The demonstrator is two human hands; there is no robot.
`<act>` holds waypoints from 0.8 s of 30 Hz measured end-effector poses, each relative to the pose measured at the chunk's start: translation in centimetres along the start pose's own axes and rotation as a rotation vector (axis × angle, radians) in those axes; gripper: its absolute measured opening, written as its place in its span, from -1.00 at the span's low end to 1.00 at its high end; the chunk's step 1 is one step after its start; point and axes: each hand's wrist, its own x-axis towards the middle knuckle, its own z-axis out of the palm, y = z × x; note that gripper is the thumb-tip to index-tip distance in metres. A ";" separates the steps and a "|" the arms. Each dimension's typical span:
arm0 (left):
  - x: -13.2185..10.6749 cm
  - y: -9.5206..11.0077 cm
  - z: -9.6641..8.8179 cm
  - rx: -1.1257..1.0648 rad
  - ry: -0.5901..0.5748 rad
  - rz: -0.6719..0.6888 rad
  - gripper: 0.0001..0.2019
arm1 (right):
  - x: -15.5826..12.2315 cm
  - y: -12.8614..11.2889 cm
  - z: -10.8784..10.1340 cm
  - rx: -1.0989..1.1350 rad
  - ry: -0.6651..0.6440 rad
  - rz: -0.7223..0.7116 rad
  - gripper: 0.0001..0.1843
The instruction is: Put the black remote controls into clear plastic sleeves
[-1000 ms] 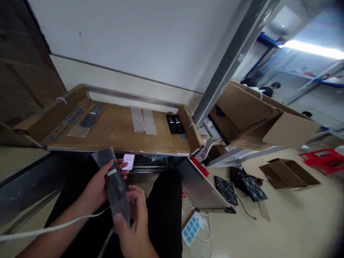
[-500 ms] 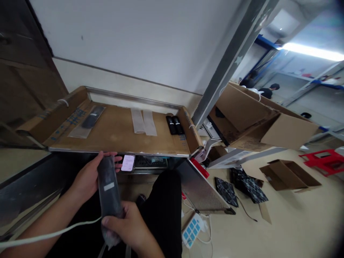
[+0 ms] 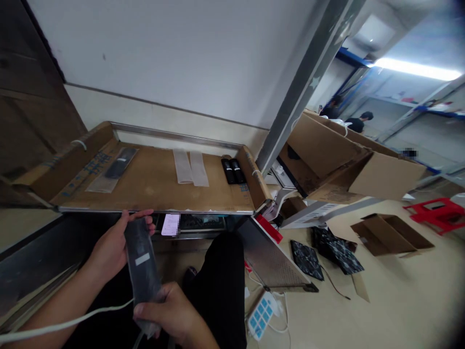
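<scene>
A long black device (image 3: 143, 261), remote-like in shape, sits in a frosted plastic sleeve and has a white label. My left hand (image 3: 119, 242) supports its upper end, thumb at the edge and fingers partly outstretched behind it. Around the lower end my right hand (image 3: 167, 310) is closed, thumb on top of the sleeve. On the cardboard-lined tray (image 3: 156, 194) lie another sleeved black device (image 3: 119, 165) at left and two flat frosted sleeves (image 3: 191, 168) in the middle. Two bare black devices (image 3: 233, 171) lie side by side at right.
A white cord (image 3: 72, 322) runs from the lower left to behind the held device. Below the tray is a white paper slip (image 3: 170, 225). To the right are a large carton (image 3: 334, 145), a power strip (image 3: 259, 315), an open box (image 3: 392, 235) and a red stool (image 3: 434, 213).
Both hands and the sleeved device have shifted slightly left and down in the picture. The camera view has turned a little. The things on the tray lie as before.
</scene>
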 end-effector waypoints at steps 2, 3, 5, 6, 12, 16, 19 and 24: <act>-0.1 -0.3 0.0 0.001 -0.010 -0.017 -0.70 | 0.0 -0.1 -0.2 0.004 -0.026 -0.015 -0.30; -0.1 -0.7 -0.1 0.010 -0.017 -0.019 -0.75 | 0.0 -0.2 -0.2 0.006 -0.046 -0.024 -0.31; -0.1 -1.6 -0.3 0.053 -0.044 -0.033 -0.80 | 0.2 -0.1 -0.3 0.016 -0.080 -0.039 -0.32; -0.2 -2.3 -0.5 0.081 -0.059 -0.046 -0.79 | 0.4 0.0 -0.3 0.024 -0.085 -0.045 -0.32; -0.8 -5.4 -1.5 0.154 -0.056 -0.105 -0.70 | 2.3 1.7 -0.6 0.069 0.017 -0.097 -0.25; -0.9 -5.5 -1.4 0.134 -0.003 -0.090 -0.69 | 2.8 2.0 -0.9 0.038 0.020 -0.084 -0.27; -0.3 -4.2 -1.0 0.112 -0.030 -0.010 -0.71 | 2.7 1.8 -1.2 0.031 -0.049 -0.090 -0.35; 1.7 0.2 0.2 0.144 -0.067 0.129 -0.74 | 2.7 1.7 -2.4 0.043 -0.080 -0.104 -0.36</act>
